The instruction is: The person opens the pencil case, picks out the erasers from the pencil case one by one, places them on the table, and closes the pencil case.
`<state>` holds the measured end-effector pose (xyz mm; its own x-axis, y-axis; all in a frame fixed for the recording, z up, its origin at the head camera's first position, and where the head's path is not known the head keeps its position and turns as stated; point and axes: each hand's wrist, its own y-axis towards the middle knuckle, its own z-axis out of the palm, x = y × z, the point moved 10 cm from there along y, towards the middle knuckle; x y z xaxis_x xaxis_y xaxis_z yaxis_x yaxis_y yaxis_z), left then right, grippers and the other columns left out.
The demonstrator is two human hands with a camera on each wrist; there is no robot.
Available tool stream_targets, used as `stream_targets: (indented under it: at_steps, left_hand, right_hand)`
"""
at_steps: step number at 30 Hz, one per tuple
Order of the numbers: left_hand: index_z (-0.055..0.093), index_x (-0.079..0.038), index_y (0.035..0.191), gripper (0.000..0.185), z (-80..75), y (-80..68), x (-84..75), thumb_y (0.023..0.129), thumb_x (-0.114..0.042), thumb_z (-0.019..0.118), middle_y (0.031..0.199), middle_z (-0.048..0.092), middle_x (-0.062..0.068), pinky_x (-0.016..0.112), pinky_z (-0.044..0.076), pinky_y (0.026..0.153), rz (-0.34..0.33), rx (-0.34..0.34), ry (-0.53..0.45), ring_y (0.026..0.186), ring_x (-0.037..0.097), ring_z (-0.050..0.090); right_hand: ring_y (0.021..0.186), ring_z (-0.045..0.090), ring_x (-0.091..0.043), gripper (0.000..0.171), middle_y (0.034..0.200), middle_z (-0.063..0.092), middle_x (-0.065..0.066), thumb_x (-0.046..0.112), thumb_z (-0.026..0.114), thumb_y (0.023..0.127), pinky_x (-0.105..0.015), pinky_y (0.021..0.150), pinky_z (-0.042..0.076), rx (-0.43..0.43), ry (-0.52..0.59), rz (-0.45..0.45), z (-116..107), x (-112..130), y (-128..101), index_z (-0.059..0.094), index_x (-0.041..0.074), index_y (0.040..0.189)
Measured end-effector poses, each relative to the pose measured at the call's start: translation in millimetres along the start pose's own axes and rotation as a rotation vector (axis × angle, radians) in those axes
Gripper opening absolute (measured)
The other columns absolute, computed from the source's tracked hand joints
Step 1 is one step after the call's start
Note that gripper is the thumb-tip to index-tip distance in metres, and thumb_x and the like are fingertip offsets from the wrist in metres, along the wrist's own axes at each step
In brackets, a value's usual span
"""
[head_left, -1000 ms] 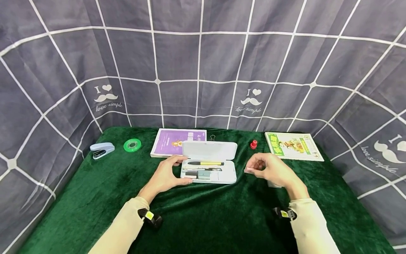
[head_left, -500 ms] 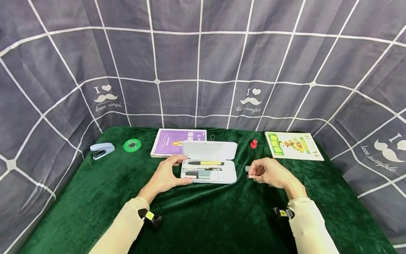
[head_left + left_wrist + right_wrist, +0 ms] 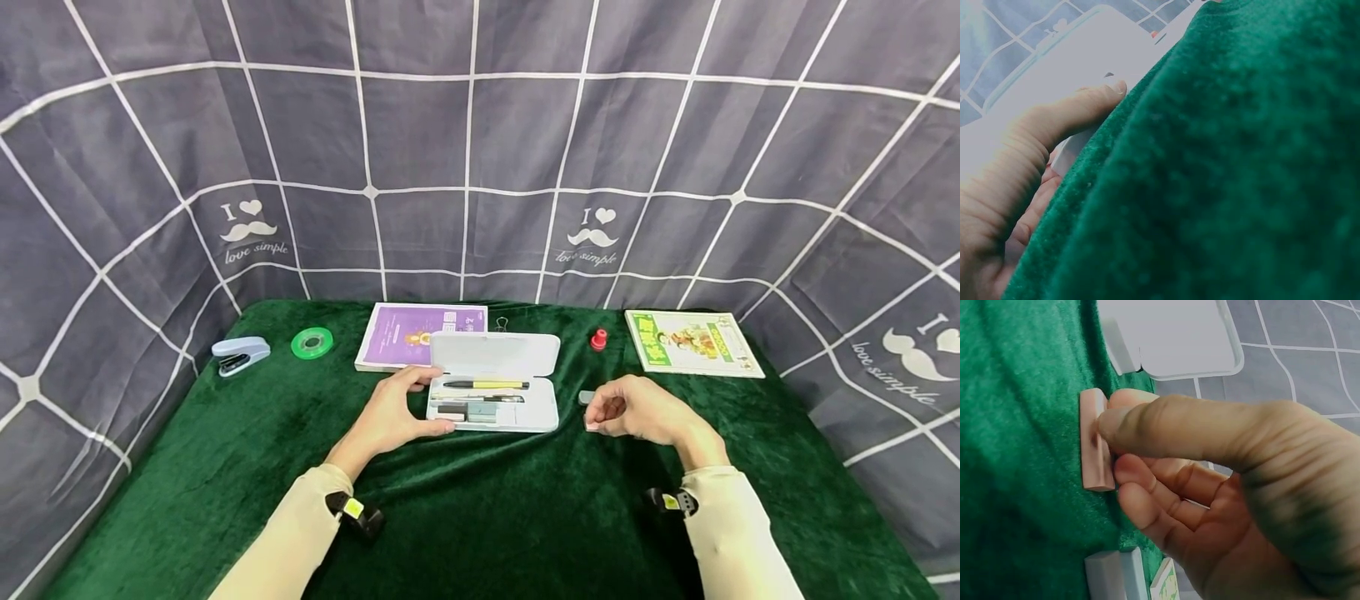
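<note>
Your right hand [image 3: 641,412], pinching the pink block [image 3: 1089,440], is nearer you, uncovering a grey piece [image 3: 586,397] | left hand [image 3: 390,414] grips white case [image 3: 538,408] | block's still outside

The left forearm [image 3: 288,529] and right forearm [image 3: 737,525], both in cream sleeves, reach forward well apart, slanting inward. The left hand [image 3: 392,415] carries on nearly in line with its forearm, gripping, its thumb [image 3: 1088,109] stretched out and its fingers [image 3: 411,377] set well apart from it. The right hand [image 3: 647,410] bends inward at the wrist, pinching between thumb and index finger, the other fingers [image 3: 1140,505] curled toward the palm.
</note>
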<state>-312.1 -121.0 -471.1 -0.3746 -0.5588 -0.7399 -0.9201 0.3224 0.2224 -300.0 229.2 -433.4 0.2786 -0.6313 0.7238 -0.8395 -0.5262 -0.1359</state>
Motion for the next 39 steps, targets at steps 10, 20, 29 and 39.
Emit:
stream_targets:
  at_steps: [10,20,29,39]
  left_hand:
    - [0.068,-0.016,0.150,0.084,-0.8,-1.8,0.2,0.079,-0.044,0.103,0.150,0.068,0.005,0.052,0.058,0.114,-0.002,-0.002,0.007,0.129,0.032,0.070]
    - [0.068,-0.015,0.149,0.083,0.4,-1.4,-1.5,0.080,-0.046,0.103,0.149,0.069,0.006,0.052,0.059,0.112,0.014,0.000,0.011,0.128,0.033,0.070]
    - [0.068,-0.014,0.149,0.082,-1.5,1.2,-4.6,0.080,-0.042,0.103,0.148,0.069,0.006,0.050,0.058,0.113,0.031,-0.006,0.001,0.128,0.032,0.070]
    - [0.068,-0.013,0.148,0.083,0.2,1.8,-2.9,0.079,-0.041,0.104,0.147,0.070,0.007,0.048,0.059,0.113,0.026,-0.007,0.008,0.129,0.030,0.070]
  right_hand:
    - [0.096,0.077,-0.022,0.028,0.111,0.080,-0.014,0.007,0.085,0.099,-0.031,0.087,0.064,-0.268,0.079,-0.098,-18,24,9,0.080,0.008,0.126]
    - [0.106,0.080,-0.025,0.037,0.121,0.080,-0.021,0.002,0.084,0.098,-0.034,0.095,0.066,-0.328,0.190,-0.235,-2,70,28,0.076,-0.001,0.134]
    - [0.102,0.080,-0.025,0.032,0.119,0.080,-0.021,0.000,0.083,0.099,-0.045,0.095,0.067,-0.277,0.140,-0.351,28,114,65,0.077,-0.003,0.130]
    - [0.096,0.075,-0.019,0.022,0.110,0.078,-0.013,-0.002,0.082,0.097,-0.039,0.090,0.067,-0.185,-0.088,-0.393,74,123,82,0.080,-0.001,0.119]
